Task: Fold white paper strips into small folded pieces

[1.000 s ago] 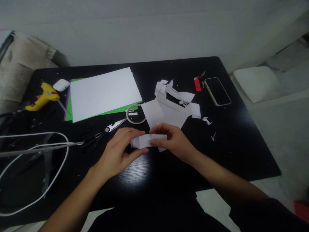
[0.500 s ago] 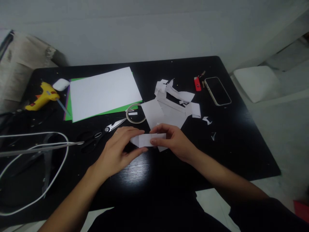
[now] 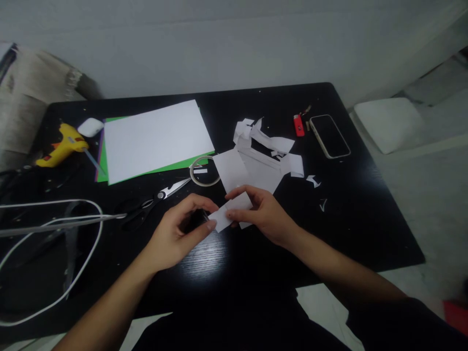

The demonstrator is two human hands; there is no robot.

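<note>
Between my hands is a small folded piece of white paper [image 3: 223, 218], tilted with its right end higher. My right hand [image 3: 265, 212] pinches it, thumb on the near face and fingers behind. At its left end, the thumb and fingertips of my left hand [image 3: 179, 231] close on the edge. Just beyond lies a larger white paper sheet [image 3: 234, 170], partly covered by my right hand. A roll of tape [image 3: 195, 178] and black-handled scissors [image 3: 161, 196] rest beyond my left hand.
White paper [image 3: 157, 141] lies on green sheets at the back left, beside a yellow glue gun [image 3: 68, 145] and a white case [image 3: 90, 127]. Paper scraps [image 3: 274, 144], a red lighter [image 3: 298, 126] and a phone [image 3: 329, 136] are at right. A white cable [image 3: 98, 234] loops at left.
The folded paper has turned from level to slanted, its left end now lower. My left fingers have drawn in to pinch that end; my right hand keeps its hold.
</note>
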